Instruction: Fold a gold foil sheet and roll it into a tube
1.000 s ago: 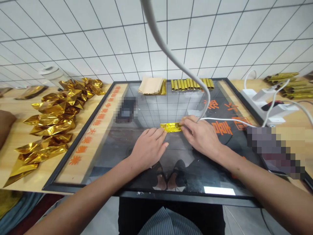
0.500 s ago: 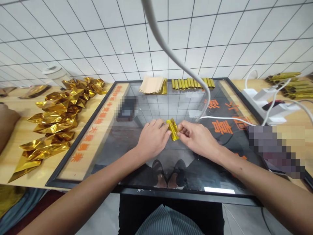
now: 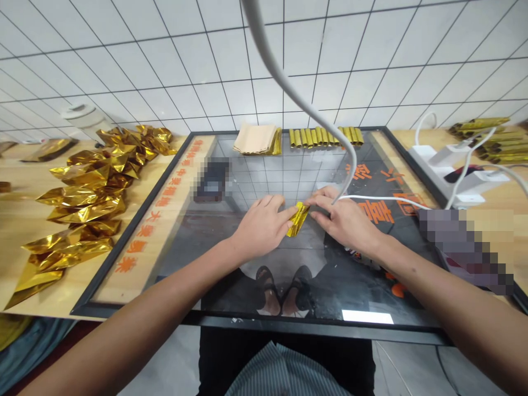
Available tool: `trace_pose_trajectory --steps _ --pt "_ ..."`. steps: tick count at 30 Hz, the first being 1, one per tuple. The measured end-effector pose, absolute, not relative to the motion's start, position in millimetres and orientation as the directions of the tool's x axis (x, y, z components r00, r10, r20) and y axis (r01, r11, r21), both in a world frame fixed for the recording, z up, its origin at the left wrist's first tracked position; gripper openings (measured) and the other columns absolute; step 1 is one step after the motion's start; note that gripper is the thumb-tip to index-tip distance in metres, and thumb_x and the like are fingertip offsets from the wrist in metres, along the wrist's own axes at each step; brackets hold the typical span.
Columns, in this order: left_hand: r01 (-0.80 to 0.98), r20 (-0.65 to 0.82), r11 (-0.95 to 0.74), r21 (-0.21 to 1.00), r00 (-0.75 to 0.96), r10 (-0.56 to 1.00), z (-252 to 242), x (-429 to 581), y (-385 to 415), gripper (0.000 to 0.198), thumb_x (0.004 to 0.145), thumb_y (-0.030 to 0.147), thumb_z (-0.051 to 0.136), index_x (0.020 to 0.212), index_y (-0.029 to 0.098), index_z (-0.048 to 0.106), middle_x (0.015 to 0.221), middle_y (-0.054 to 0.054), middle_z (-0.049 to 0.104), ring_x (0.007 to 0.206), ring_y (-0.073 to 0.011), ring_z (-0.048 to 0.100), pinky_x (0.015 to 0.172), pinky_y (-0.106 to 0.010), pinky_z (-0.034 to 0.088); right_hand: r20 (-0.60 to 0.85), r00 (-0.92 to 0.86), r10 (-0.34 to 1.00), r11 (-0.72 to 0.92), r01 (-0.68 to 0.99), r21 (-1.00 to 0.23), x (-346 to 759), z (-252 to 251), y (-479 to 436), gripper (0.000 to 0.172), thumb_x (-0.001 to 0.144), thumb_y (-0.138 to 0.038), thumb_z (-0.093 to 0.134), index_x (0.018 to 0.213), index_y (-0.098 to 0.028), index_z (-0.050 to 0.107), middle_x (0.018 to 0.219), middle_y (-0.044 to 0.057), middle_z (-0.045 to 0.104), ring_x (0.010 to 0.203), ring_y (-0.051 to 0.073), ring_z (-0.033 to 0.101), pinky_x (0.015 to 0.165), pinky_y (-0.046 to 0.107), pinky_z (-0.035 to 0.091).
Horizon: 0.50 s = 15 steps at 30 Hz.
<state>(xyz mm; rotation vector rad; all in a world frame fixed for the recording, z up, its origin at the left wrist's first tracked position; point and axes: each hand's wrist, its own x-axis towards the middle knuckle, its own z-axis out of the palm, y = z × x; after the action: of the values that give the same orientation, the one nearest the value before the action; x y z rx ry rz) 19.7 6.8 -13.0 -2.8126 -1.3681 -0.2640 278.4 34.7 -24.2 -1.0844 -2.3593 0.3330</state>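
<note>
A small folded piece of gold foil paper [image 3: 297,220] lies slanted on the glass tabletop between my hands, its upper end leaning right. My left hand [image 3: 264,226] is closed on its left side, thumb and forefinger at the foil. At the upper right corner of the foil are the fingertips of my right hand [image 3: 344,220], with the thumb a little lower; the exact grip there is partly hidden. Behind my hands stand a stack of tan-backed foil sheets [image 3: 256,138] and a row of rolled gold foil tubes [image 3: 325,137].
Folded gold foil pieces [image 3: 86,195] are heaped on the left. A blurred dark device [image 3: 212,180] rests on the glass. A white cable [image 3: 289,88] hangs in front of me. On the right are a power strip [image 3: 437,170], more foil tubes [image 3: 490,140] and a pixelated object [image 3: 466,247].
The gold foil piece has turned from leaning left to leaning right and shifted slightly right. My right fingers have moved up to its upper corner. Another person's hand has left the left edge.
</note>
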Motion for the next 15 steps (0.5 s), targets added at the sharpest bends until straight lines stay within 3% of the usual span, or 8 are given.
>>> trace_pose_trajectory --steps 3,8,11,15 --pt "0.744 0.126 -0.667 0.035 0.659 0.741 -10 15 16 0.045 0.113 0.032 0.041 0.153 0.029 0.060 0.133 -0.011 0.061 0.117 -0.0294 0.057 0.100 -0.046 0.049 0.338 -0.595 0.729 0.683 0.600 -0.415 277 -21 33 0.020 0.102 -0.017 0.060 0.114 -0.020 0.075 0.116 0.009 0.070 0.104 0.024 0.070 0.090 0.037 0.056" --pt "0.691 0.122 -0.723 0.008 0.717 0.687 -8 12 25 0.037 0.114 0.037 0.044 0.143 0.031 0.067 0.132 -0.010 0.061 0.119 -0.0276 0.056 0.101 -0.043 0.046 0.335 -0.673 0.659 0.748 0.541 -0.384 277 -13 30 0.019 0.101 -0.013 0.060 0.103 -0.020 0.077 0.119 0.011 0.072 0.104 0.023 0.070 0.089 0.037 0.056" --pt "0.686 0.156 -0.727 -0.021 0.721 0.675 -6 14 23 0.032 0.114 0.038 0.046 0.134 0.027 0.069 0.127 -0.009 0.062 0.114 -0.0265 0.056 0.097 -0.041 0.047 0.333 -0.693 0.639 0.764 0.520 -0.382 277 -11 29 0.019 0.102 -0.013 0.059 0.102 -0.020 0.077 0.121 0.011 0.076 0.108 0.023 0.071 0.094 0.038 0.057" --pt "0.693 0.199 -0.711 -0.116 0.718 0.667 -7 21 17 0.034 0.115 0.030 0.038 0.108 0.017 0.070 0.108 -0.010 0.063 0.101 -0.0260 0.056 0.087 -0.040 0.047 0.318 -0.724 0.612 0.786 0.514 -0.344 276 -7 25 0.021 0.104 -0.013 0.057 0.101 -0.020 0.077 0.119 0.010 0.079 0.111 0.024 0.072 0.098 0.040 0.056"
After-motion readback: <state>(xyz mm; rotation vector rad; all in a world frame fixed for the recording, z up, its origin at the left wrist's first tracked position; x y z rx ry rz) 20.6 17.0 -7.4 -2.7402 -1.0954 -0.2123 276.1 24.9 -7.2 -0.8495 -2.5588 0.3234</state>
